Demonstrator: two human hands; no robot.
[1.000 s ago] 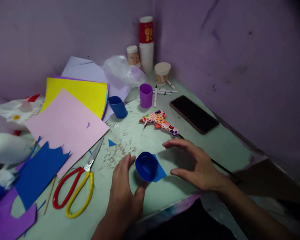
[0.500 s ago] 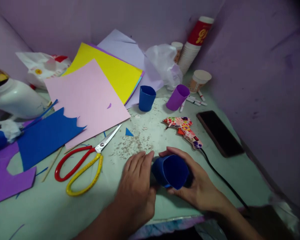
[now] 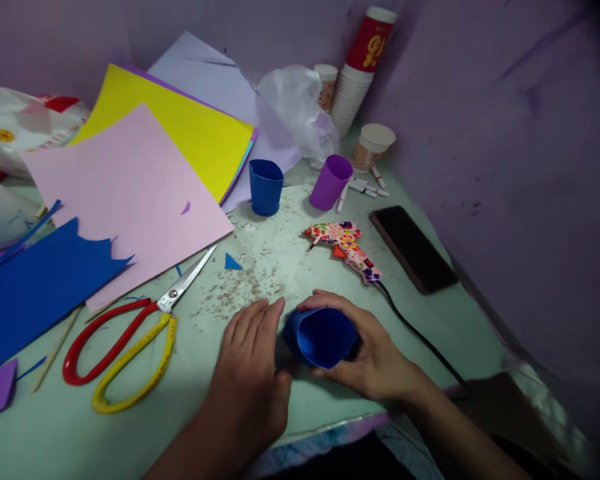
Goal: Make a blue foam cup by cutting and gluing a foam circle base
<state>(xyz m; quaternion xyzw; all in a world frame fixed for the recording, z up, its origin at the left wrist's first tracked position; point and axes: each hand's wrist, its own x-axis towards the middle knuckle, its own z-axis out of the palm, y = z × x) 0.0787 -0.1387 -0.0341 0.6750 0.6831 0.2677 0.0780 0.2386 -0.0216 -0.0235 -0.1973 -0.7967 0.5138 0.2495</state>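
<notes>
Dark blue cup [image 3: 325,337] sat between the two hands near the table's [image 3: 105,443] front edge, mouth tipped toward the wearer. Right hand [image 3: 375,357] gripped it from its right side: fingers curled around the far side, thumb along the near side. Left hand [image 3: 253,363] stood just left of it, fingers side by side and bent a little, thumb apart, nothing pinched; couldn't tell if it touched the cup.

Just beyond the hands: floral glue gun [image 3: 345,247] on its side, nozzle pointing left, black cord [image 3: 420,333] running past the right wrist. Smartphone [image 3: 413,248] lay beyond the right hand, screen dark. Blue triangular scrap [image 3: 231,262] lay beyond the left hand.

Left of the left hand: scissors [image 3: 167,303], blades together, one red and one yellow handle; further left, jagged-edged blue sheet [image 3: 45,287], partly on a pink sheet [image 3: 130,207].

Farther out, ahead of both hands: other blue cup [image 3: 266,190], purple cup [image 3: 327,187] by some markers [image 3: 365,188], then a paper cup stack [image 3: 351,93].
</notes>
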